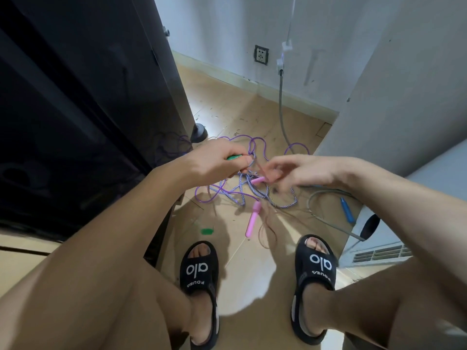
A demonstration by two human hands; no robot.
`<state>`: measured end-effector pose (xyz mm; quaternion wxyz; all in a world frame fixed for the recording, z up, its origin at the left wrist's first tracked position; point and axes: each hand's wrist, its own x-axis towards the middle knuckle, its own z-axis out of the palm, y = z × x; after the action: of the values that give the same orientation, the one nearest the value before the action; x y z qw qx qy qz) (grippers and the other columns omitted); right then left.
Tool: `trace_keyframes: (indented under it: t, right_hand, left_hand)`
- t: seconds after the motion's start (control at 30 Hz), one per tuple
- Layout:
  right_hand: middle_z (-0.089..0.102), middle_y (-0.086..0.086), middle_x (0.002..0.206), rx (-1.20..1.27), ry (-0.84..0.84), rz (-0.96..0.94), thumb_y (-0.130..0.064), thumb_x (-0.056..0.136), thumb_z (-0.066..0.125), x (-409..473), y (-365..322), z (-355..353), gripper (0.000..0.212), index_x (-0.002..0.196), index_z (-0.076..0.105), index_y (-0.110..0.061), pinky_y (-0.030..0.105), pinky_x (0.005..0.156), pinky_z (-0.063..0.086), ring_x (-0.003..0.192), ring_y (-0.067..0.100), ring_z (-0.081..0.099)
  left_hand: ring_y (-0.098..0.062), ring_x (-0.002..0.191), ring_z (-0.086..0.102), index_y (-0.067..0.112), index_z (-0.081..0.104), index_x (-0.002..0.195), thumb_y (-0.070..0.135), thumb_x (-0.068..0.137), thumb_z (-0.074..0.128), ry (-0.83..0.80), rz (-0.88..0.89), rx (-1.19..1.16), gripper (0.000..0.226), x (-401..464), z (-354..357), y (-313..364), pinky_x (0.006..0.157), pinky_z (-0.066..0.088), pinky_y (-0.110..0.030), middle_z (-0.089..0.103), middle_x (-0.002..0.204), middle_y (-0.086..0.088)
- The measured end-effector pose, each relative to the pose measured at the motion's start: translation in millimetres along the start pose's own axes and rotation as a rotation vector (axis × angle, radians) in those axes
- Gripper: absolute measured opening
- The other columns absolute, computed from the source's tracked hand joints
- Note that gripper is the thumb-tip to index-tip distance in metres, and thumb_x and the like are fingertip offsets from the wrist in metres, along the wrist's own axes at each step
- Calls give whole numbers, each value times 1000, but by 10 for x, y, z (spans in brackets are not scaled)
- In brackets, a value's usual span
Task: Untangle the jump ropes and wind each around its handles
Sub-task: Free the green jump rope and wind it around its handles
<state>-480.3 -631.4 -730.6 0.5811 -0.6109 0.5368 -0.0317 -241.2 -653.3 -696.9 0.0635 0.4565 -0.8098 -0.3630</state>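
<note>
Tangled jump ropes lie on the wooden floor ahead of my feet: a thin purple rope point(255, 142) and a blue-and-white braided rope point(237, 193). My left hand point(217, 157) grips a green handle point(234, 157), held above the tangle. My right hand point(300, 173) is blurred; it pinches a pink handle point(257, 180) and a thin reddish cord. A second pink handle point(252, 219) lies on the floor below. At the right lies a blue handle point(346, 209). A green handle point(207, 231) lies near my left foot.
A dark cabinet point(88, 97) stands at the left and a white unit point(394, 102) on castors at the right, with a narrow floor strip between. A grey cable point(328, 218) runs from the wall and curls over the floor. My sandalled feet point(199, 269) stand below the tangle.
</note>
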Motion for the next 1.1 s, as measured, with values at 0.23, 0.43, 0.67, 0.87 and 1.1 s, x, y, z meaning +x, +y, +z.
trace_keyframes:
  t: [0.23, 0.43, 0.67, 0.87, 1.1]
  right_hand:
    - [65, 0, 68, -47, 45, -209, -14, 89, 68, 0, -136, -45, 21, 68, 65, -11, 22, 76, 44, 72, 11, 58]
    - [70, -2, 80, -705, 6, 363, -17, 84, 71, 37, 264, -213, 3, 81, 69, -16, 26, 69, 47, 78, 16, 64]
    - [69, 6, 124, 94, -75, -153, -26, 73, 71, 89, -220, 198, 49, 121, 63, -19, 55, 113, 35, 123, 23, 60]
    - [73, 2, 71, -101, 35, -162, -14, 97, 61, -66, -193, 46, 27, 79, 65, 6, 15, 79, 45, 74, 2, 62]
    - [76, -2, 88, -523, 107, 115, -19, 81, 73, -29, -26, -37, 11, 92, 71, -19, 34, 87, 51, 83, 13, 66]
  left_hand:
    - [-9, 51, 48, 19, 61, 75, 39, 100, 48, -11, 3, -9, 35, -7, -10, -2, 54, 43, -29, 60, 63, 6]
    - [-13, 49, 48, 16, 63, 79, 41, 100, 48, -22, -17, -31, 37, -38, -22, -32, 48, 43, -29, 61, 65, 2]
    - [-12, 49, 44, 18, 56, 72, 30, 102, 49, -35, -19, -84, 33, 25, 47, 77, 51, 39, -27, 52, 60, 7]
    - [-11, 51, 46, 14, 61, 79, 33, 102, 50, -11, -30, -137, 32, -12, -37, -31, 51, 44, -28, 51, 63, 5]
    - [-11, 52, 55, 18, 60, 77, 33, 102, 47, -36, -54, -67, 32, 19, 52, -24, 60, 43, -27, 54, 63, 2]
